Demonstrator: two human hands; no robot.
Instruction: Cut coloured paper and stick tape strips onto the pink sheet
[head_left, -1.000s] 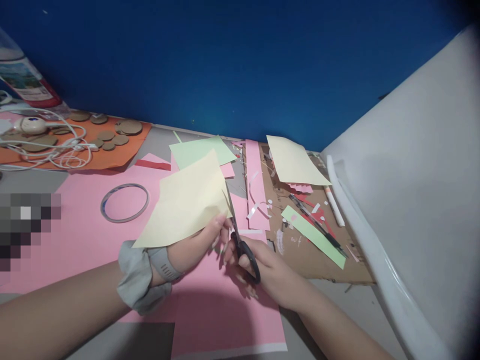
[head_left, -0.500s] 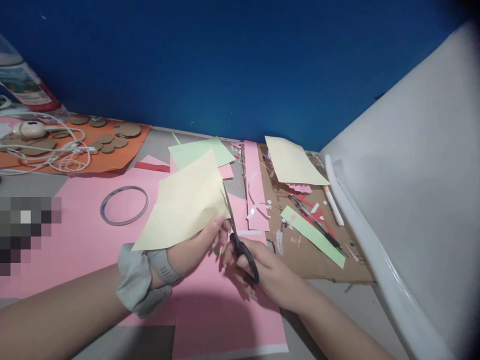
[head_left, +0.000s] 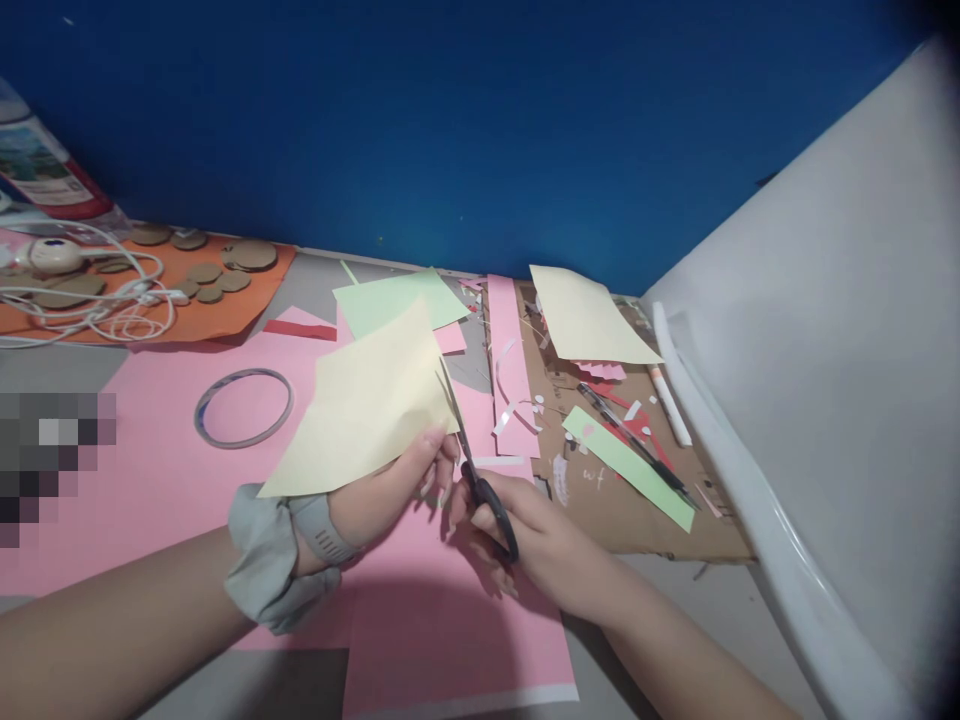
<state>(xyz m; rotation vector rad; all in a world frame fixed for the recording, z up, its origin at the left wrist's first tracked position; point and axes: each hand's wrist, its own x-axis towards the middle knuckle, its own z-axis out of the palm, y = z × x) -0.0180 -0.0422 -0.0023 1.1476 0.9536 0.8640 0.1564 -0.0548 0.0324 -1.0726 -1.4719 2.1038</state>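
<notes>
My left hand (head_left: 386, 490) pinches the near edge of a pale yellow paper sheet (head_left: 367, 405) and holds it up over the pink paper (head_left: 172, 470) on the desk. A grey scrunchie and a watch band sit on that wrist. My right hand (head_left: 525, 530) has its fingers through the black handles of the scissors (head_left: 480, 480). The blades point away from me and lie along the right edge of the yellow sheet, cutting into it.
A tape ring (head_left: 244, 407) lies on the pink paper to the left. Further left is an orange sheet (head_left: 225, 310) with cardboard discs and a white cable (head_left: 97, 300). On the right, a cardboard board (head_left: 637, 500) carries paper scraps, a pen (head_left: 634, 450) and a white marker (head_left: 670, 405). A white slanted panel (head_left: 825, 350) rises at right.
The scissors' blades have advanced slightly further along the yellow sheet's edge. Both hands stay in almost the same place; the view has shifted a little.
</notes>
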